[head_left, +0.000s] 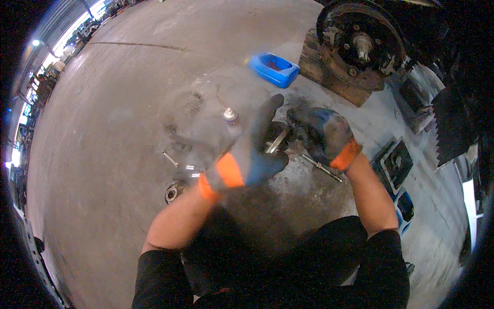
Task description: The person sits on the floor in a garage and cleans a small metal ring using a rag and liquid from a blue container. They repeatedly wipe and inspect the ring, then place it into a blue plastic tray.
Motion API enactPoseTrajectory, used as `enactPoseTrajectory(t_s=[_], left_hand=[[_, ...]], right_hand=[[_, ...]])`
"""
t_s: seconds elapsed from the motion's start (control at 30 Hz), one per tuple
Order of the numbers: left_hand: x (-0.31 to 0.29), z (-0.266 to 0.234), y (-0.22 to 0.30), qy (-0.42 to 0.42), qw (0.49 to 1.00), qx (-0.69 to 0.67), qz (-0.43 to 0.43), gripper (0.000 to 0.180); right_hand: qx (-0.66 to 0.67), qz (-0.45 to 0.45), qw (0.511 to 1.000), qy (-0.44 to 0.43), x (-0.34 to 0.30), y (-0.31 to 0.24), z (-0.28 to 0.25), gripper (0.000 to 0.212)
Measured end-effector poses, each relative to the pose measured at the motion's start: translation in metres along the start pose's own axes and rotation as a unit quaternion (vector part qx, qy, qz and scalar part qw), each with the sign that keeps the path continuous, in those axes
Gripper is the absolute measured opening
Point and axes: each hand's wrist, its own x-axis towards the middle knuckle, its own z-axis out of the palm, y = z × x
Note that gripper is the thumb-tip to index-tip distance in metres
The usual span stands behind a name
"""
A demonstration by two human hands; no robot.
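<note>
Both my hands wear grey-and-blue gloves with orange cuffs. My left hand (252,154) is slightly blurred, its thumb and one finger spread wide apart. In front of its palm lies a shiny flat metal bar (278,140), slanting up toward my right hand (327,131). The curled fingers of the right hand close around the bar's upper end, where dark glove and shadow hide the detail. On the floor below that hand rests a long thin metal tool (321,168). A spray can (230,116) stands upright beyond my left hand.
A blue cut-open jug (280,72) with dark residue sits ahead. At far right, a wheel hub assembly (363,47) stands by a wooden block (314,56). Left of my forearm lie a small wrench (171,159) and a metal ring (174,192). A black tray (397,164) is at right.
</note>
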Motion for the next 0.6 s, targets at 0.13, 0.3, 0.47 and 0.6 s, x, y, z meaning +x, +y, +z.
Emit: enactPoseTrajectory(t_s=[0.13,0.3,0.47,0.6], left_hand=[[0.001,-0.002,-0.014,-0.053,0.993,0.049,0.098,0.095],[-0.005,0.01,-0.01,-0.022,0.995,0.001,0.099,0.087],[0.002,0.0,0.014,-0.05,0.985,-0.156,-0.059,0.09],[0.004,-0.009,0.006,0.006,0.978,-0.203,0.05,0.083]], right_hand=[[0.021,-0.163,0.984,0.07,0.016,-0.036,0.001,0.038],[0.001,-0.189,0.981,0.052,0.004,-0.003,0.01,0.037],[0.195,0.063,0.972,0.112,-0.007,-0.001,0.006,0.043],[0.397,0.182,0.866,0.245,-0.007,-0.009,0.015,0.052]])
